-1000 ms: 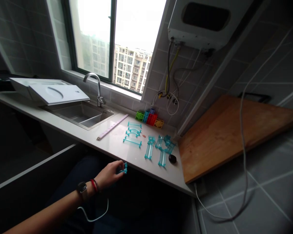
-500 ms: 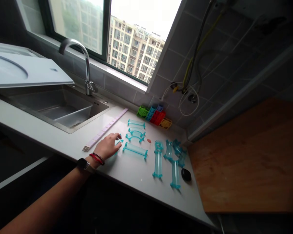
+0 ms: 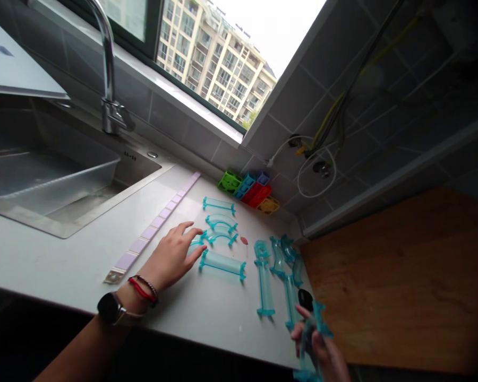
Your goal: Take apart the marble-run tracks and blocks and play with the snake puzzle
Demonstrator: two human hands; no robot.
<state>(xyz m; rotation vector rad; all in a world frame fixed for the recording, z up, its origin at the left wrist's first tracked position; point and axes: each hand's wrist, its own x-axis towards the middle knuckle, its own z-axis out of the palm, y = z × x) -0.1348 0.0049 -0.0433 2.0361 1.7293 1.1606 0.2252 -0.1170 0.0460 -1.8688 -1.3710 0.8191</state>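
Note:
My left hand (image 3: 175,254) is over the white counter with fingers apart, holding nothing that I can see. Its fingertips are beside a curved translucent teal track piece (image 3: 197,243), partly hidden by the fingers. Close by lie two more curved teal pieces, a straight teal piece (image 3: 223,265) and a smaller straight one (image 3: 219,205). At the lower right, my right hand (image 3: 329,353) grips a teal track piece (image 3: 322,320), blurred and partly covered by the fingers. Near it on the counter are another straight teal piece (image 3: 265,289) and several joined teal pieces (image 3: 278,257).
Green, blue, red and yellow plastic blocks (image 3: 257,195) stand against the tiled wall. A pale purple strip (image 3: 149,232) lies left of the track pieces, by the steel sink (image 3: 67,231). A black rounded object (image 3: 305,300) and a wooden board (image 3: 398,297) are at the right.
My right hand has come into view at the lower right with a teal track piece. My left hand's fingers have spread wider. The view has shifted closer to the counter.

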